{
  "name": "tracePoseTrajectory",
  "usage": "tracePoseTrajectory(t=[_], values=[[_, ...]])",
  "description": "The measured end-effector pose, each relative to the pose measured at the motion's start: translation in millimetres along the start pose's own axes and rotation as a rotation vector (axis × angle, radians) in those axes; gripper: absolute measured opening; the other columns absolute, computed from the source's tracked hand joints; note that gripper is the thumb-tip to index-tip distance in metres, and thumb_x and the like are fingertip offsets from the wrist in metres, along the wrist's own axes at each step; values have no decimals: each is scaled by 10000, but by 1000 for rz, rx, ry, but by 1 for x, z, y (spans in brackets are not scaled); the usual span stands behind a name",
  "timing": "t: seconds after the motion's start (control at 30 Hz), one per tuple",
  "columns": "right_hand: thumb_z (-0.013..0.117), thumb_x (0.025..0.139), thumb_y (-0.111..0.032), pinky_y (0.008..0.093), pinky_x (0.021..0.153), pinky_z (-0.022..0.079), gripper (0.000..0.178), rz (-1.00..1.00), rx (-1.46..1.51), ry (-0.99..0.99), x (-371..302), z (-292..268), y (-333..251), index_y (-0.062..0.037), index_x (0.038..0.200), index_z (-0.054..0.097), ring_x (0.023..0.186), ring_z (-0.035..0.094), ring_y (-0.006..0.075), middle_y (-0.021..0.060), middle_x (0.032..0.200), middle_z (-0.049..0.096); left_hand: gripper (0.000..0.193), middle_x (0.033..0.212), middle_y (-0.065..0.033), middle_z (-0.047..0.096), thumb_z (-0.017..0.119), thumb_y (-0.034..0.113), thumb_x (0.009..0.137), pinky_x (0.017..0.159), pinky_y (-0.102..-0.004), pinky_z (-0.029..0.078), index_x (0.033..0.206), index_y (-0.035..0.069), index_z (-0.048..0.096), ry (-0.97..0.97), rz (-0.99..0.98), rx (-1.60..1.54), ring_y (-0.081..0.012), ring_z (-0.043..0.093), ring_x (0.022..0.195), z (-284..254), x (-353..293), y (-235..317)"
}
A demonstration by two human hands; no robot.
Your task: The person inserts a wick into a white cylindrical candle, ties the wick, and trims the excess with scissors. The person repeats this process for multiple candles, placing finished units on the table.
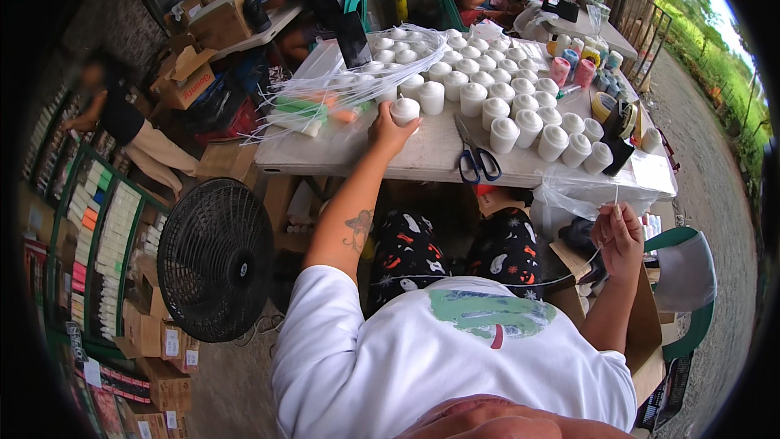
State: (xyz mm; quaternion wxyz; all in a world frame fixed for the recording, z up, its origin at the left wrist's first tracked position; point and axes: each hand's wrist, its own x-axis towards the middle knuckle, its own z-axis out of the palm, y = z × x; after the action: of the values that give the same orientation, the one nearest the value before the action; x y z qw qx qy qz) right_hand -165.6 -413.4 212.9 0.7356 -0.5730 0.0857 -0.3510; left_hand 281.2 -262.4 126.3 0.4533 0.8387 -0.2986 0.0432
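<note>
My left hand [388, 132] reaches out over the white table [422, 154] and grips a small white candle [405, 109] at the near edge of the rows. Many more white candles [496, 89] stand in rows across the table. Beside my right knee, my right hand [619, 236] pinches a thin white wick string [585, 264] that runs across my lap. A bundle of white wick strings [357, 81] fans out over the table's left part. Blue-handled scissors [478, 158] lie near the front edge.
A black fan [215, 258] stands on the floor to my left, with cardboard boxes [158, 341] and green shelves of boxed goods [97, 236] beyond. Coloured candles [573, 65] and tape rolls [605, 104] sit at the right end. A plastic bag [569, 195] hangs there. Other people sit behind.
</note>
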Motion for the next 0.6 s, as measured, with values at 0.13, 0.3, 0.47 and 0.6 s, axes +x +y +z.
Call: tracePoseTrajectory(t=[0.13, 0.3, 0.47, 0.6], values=[[487, 982, -199, 234, 503, 344, 224, 15, -8, -21, 3, 5, 2, -7, 969, 601, 542, 394, 73, -22, 625, 429, 953, 1155, -171, 617, 764, 545, 647, 867, -478, 422, 1370, 122, 310, 130, 35, 169, -345, 605, 1022, -8, 10, -27], [490, 980, -200, 235, 513, 340, 222, 50, 25, -35, 0, 0, 8, -5, 984, 596, 540, 384, 74, -24, 624, 419, 932, 1187, -186, 596, 728, 526, 700, 937, -506, 345, 1395, 74, 300, 49, 32, 460, -351, 554, 1106, -12, -5, -28], [485, 982, -200, 233, 522, 340, 223, 29, 3, -42, -2, 3, 7, -5, 990, 593, 538, 368, 73, -28, 630, 413, 508, 1182, -153, 602, 663, 292, 816, 910, -448, 429, 1247, 74, 506, -42, 64, 353, -354, 553, 1089, -29, -28, -48], [482, 983, -202, 236, 531, 348, 226, 37, -9, -52, -4, 0, 9, -4, 990, 592, 552, 388, 78, -25, 638, 420, 354, 1130, -143, 616, 627, 106, 824, 850, -404, 484, 1171, 64, 572, 0, 90, 300, -354, 576, 1028, -52, -41, -72]])
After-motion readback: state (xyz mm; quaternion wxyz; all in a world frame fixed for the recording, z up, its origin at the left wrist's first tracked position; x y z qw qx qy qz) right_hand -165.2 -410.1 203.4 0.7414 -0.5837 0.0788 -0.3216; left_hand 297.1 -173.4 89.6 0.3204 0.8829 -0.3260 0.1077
